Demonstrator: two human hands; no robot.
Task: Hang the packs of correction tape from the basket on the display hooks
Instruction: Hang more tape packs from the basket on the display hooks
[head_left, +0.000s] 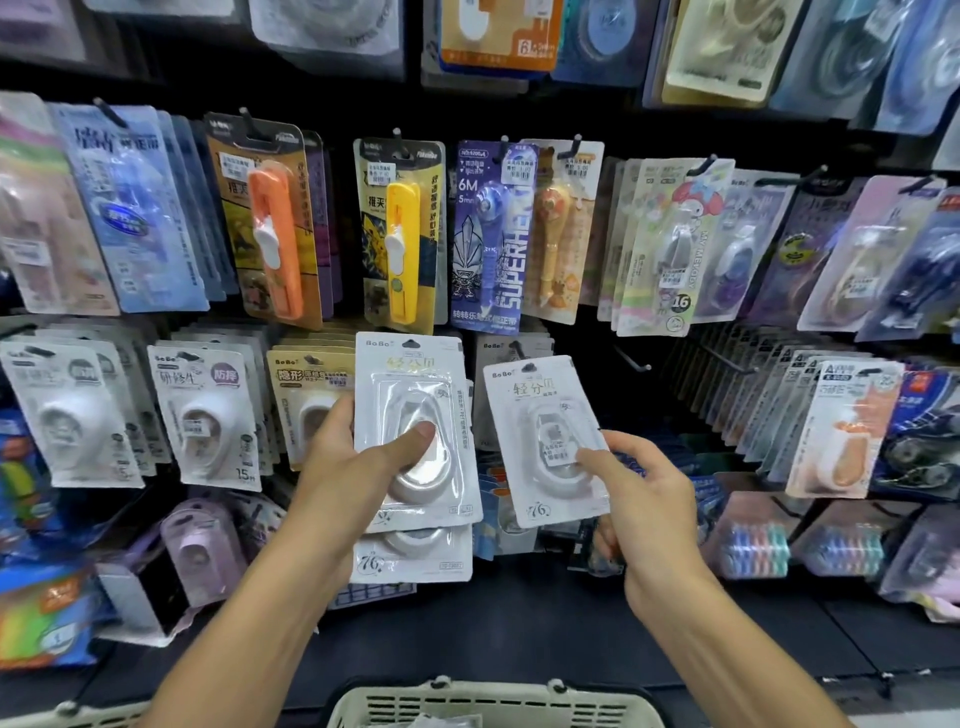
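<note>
On the far left the display wall is showing rows of white carded correction tape packs (72, 415) hanging tight on their pegs, with an orange slider pack (270, 228) and a yellow one (400, 234) sitting on the row above.

Moving in, the left hand (343, 462) is gripping a small stack of white blister-carded correction tape packs (415, 431), thumb pressing on the clear bubble and fingers wrapped behind. I'm counting at least 2 cards there, since a second one is peeking out below the first.

Next over, the right hand (639, 493) is pinching 1 more white carded pack (545, 441) by its lower right edge, holding it tilted and raised in front of the lower row. A bare black metal hook (631, 359) is sticking out just to the upper right of it, and that's looking like the likely target, though I can't be sure.

Down at the bottom, the cream plastic basket (493, 706) is sitting between the forearms, with something pale inside that I can't make out.

What could go wrong: that edge pinch is giving little control, so the hang hole could miss the hook tip and the card could twist or drop. The left stack could also fan out and slide.
</note>
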